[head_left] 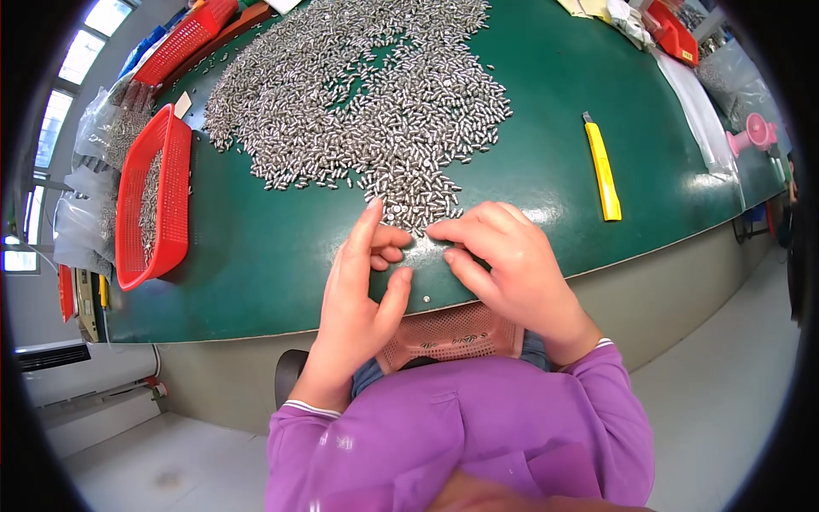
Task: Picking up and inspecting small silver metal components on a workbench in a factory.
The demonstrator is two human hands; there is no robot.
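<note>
Nearest, pink perforated plastic basket (448,334) on lap, just under edge of dark green bench (256,256). Left hand (363,290) upright on edge at bench rim, fingers (368,224) straight & together, thumb out, holding nothing. Right hand (503,260) palm-down beside it, fingers (452,230) curled loosely on bench top, w/ tips at near edge of big heap of small silver metal pins (375,102); grip on any pin can't tell. One stray pin (426,299) near rim. Further right, yellow utility knife (603,166). Left, red mesh plastic tray (153,200) w/ more pins.

Factory sorting bench: green worktable (546,77), metal-parts heap (367,94), red baskets (153,200).
</note>
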